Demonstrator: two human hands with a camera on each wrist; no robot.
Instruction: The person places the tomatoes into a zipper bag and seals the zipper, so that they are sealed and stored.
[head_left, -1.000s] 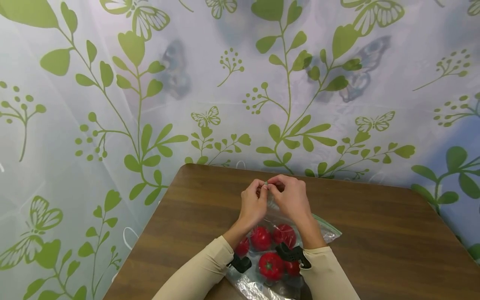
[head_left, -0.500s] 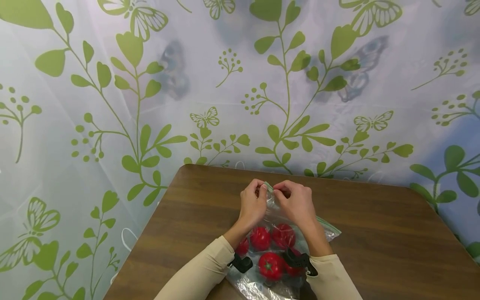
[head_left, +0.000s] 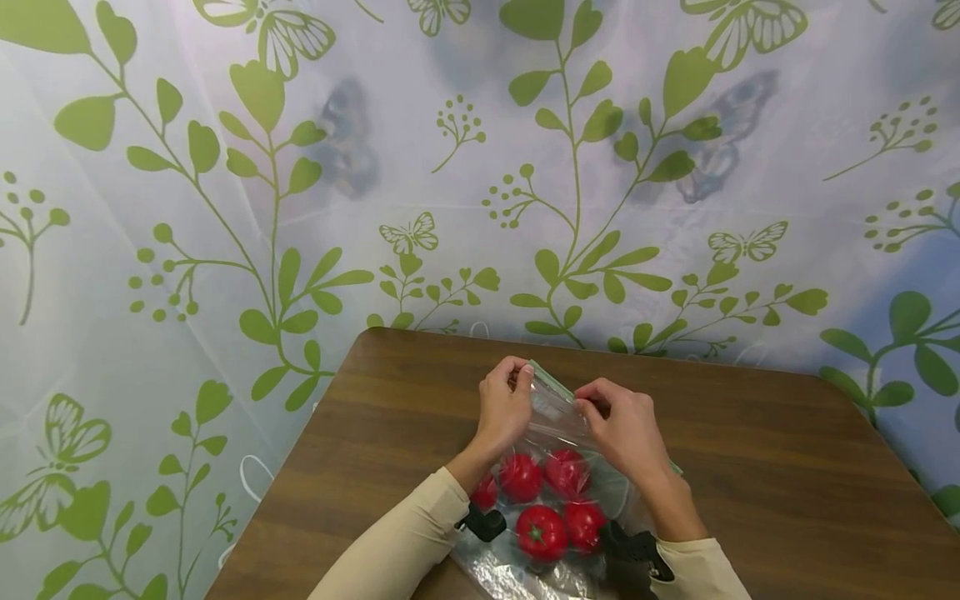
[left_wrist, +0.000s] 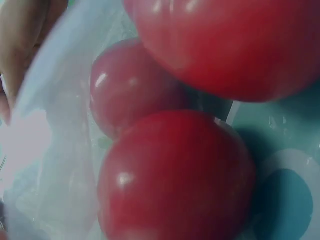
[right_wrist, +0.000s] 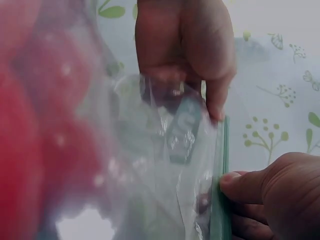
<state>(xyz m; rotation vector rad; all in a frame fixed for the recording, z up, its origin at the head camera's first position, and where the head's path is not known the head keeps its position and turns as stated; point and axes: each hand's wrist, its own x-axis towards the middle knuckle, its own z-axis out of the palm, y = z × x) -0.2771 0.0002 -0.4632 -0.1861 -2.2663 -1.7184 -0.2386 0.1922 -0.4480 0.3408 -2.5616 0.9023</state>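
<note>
A clear zip bag (head_left: pixel 498 567) with a green zip strip (right_wrist: pixel 220 200) lies on the table, its top edge raised. Several red tomatoes (head_left: pixel 542 533) sit inside it, seen close up in the left wrist view as large red tomatoes (left_wrist: pixel 175 175). My left hand (head_left: pixel 504 404) pinches the far left corner of the zip edge between thumb and fingers. Partway along the same strip, my right hand (head_left: pixel 622 425) pinches the zip between thumb and curled forefinger. In the right wrist view both hands hold the strip, a short stretch apart.
The brown wooden table (head_left: pixel 787 467) spreads to both sides of the bag. A pale curtain (head_left: pixel 450 167) printed with green leaves and butterflies hangs behind it. Black wrist straps (head_left: pixel 483 523) sit at both cuffs, over the bag.
My right hand has slid right and nearer along the zip strip, away from my left hand. More green strip shows between them. The left hand stays at the corner.
</note>
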